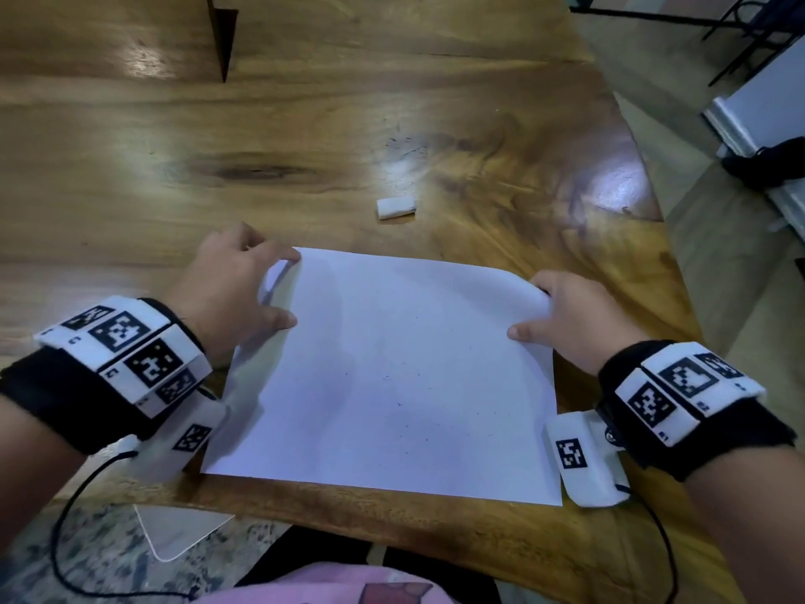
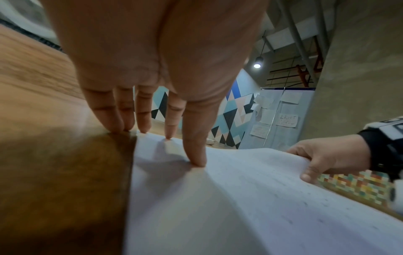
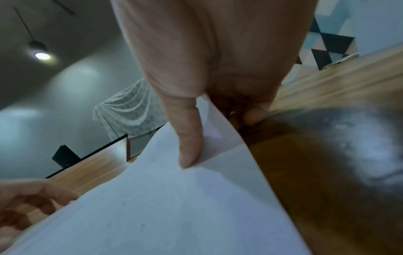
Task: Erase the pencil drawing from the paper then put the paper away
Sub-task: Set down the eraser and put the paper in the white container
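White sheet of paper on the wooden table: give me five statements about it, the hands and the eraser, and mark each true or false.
1. The right hand pinches the white sheet of paper at its far right corner, thumb on top. True.
2. The small white eraser lies on the sheet. False: it lies on the glossy wooden table, beyond the sheet's far edge and apart from it.
3. The left hand is at the sheet's left edge, thumb on top. True.
4. A bold pencil drawing fills the sheet. False: only a few faint specks show.
5. The sheet lies fully flat. False: its right side is lifted and curled at the right hand.
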Available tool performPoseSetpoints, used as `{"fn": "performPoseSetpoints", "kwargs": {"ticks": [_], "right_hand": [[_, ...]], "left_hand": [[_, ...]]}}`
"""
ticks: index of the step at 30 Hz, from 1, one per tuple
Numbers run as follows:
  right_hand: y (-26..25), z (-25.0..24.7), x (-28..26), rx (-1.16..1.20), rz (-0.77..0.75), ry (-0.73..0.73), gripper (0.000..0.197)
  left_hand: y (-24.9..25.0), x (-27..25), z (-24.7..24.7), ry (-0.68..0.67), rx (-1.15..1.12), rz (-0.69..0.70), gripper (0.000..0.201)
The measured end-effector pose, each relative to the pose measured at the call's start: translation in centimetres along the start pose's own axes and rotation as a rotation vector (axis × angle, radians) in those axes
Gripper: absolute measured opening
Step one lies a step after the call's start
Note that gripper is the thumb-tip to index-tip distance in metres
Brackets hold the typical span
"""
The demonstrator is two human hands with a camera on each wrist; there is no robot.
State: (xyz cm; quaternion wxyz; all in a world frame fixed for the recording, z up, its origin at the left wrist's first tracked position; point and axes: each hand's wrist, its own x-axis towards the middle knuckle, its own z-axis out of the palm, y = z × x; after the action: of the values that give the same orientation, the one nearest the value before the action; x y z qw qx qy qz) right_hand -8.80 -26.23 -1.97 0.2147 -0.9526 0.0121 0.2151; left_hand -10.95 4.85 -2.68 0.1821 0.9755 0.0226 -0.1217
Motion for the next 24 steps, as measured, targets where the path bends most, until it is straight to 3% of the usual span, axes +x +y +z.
{"fn": "performPoseSetpoints", "kwargs": {"ticks": [5,8,11,22,24], "right_hand": [[1.2,-1.0,0.0,0.173,-0.058,0.013,0.015],[1.9,-1.5,-0.2,0.247,-0.098,-0.046,0.022],[2.8,-1.3,-0.3,0.331,-0.081,-0.109,0.015],[4.2,-1.0,1.1,0.739,-0.006,-0.289,0.016],[4.0,-1.0,1.2,0.778,0.009,-0.333,0.021]], "left_hand": [[-0.6,-0.9,0.0,0.005,-0.061,-0.013,0.080],[-0.9,-1.8,-0.1,0.046,-0.128,-0.035,0.085],[-1.7,-3.0,0.1,0.054,-0.189,-0.075,0.090],[-4.5,-7.6,2.8,0.072,-0.580,-0.084,0.068],[-3.4,-8.6,2.6,0.040,-0.677,-0.100,0.055]]}}
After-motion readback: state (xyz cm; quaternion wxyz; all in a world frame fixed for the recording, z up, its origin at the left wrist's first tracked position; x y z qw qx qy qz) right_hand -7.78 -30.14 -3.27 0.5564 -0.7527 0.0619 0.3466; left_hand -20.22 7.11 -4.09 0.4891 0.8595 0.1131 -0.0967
